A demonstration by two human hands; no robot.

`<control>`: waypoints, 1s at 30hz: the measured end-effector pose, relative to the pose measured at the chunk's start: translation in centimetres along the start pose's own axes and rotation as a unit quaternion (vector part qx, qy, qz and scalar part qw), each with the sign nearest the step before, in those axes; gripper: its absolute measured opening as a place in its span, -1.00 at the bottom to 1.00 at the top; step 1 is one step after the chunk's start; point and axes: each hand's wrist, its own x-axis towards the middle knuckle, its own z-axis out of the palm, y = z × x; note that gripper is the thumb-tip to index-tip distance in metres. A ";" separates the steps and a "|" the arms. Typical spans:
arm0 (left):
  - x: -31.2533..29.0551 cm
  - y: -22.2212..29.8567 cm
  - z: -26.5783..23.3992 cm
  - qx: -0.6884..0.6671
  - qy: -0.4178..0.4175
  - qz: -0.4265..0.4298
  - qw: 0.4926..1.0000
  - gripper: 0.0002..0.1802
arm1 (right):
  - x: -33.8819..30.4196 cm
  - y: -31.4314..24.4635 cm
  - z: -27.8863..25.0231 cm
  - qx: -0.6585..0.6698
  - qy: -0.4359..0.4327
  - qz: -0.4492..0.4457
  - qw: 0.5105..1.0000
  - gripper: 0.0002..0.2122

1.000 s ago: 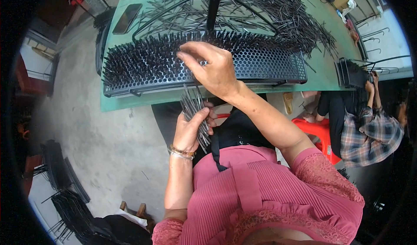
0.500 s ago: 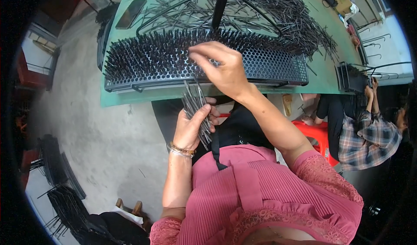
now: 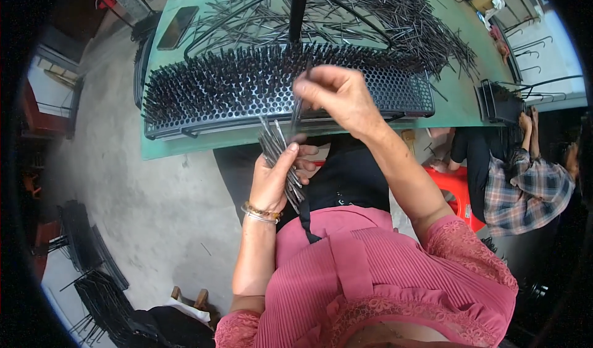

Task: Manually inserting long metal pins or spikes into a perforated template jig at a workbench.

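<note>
My left hand point(image 3: 270, 178) is wrapped round a bundle of thin dark metal rods point(image 3: 278, 151), held slanting in front of my lap. Above and to the right of it, my right hand point(image 3: 346, 98) pinches one thin dark rod point(image 3: 298, 112), blurred by motion, its lower end near the bundle. Just beyond my hands lies a long black perforated rack point(image 3: 259, 108) at the table's near edge. Many short dark rods point(image 3: 210, 79) stand upright in its holes on the left and along the far side. Holes at the right front show no rods.
A large heap of loose rods point(image 3: 404, 20) covers the far part of the green table point(image 3: 162, 149). A black frame post point(image 3: 298, 14) rises behind the rack. A phone point(image 3: 178, 28) lies at the far left. At right, another person in plaid point(image 3: 525, 193) works beside a red stool point(image 3: 454, 190).
My right hand has moved right and slightly down from over the rack, and a rod now shows in its pinch. My left hand keeps its hold on the bundle.
</note>
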 end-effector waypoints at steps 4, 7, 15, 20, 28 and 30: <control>0.6 0.0 1.0 0.030 -0.012 -0.008 0.999 -0.65 | 1.4 0.5 0.3 0.019 0.121 -0.128 0.984 -0.82; 0.9 0.0 1.2 0.027 0.000 -0.003 1.000 -0.67 | 1.5 0.9 0.7 -0.115 0.127 -0.161 0.972 -0.84; 0.8 -0.8 0.4 0.023 0.010 -0.017 1.000 -0.67 | 1.5 2.2 0.8 -0.260 0.085 -0.252 0.928 -0.82; 0.5 -0.4 0.6 0.029 0.010 -0.022 0.999 -0.64 | 1.7 1.9 1.2 -0.270 0.094 -0.251 0.925 -0.80; 0.6 -0.8 0.6 0.012 -0.021 -0.011 1.000 -0.62 | 1.3 2.8 1.8 -0.291 0.140 -0.292 0.900 -0.80; 0.8 -1.0 0.3 0.005 -0.025 -0.009 1.000 -0.63 | 1.4 3.0 1.7 -0.285 0.148 -0.290 0.902 -0.81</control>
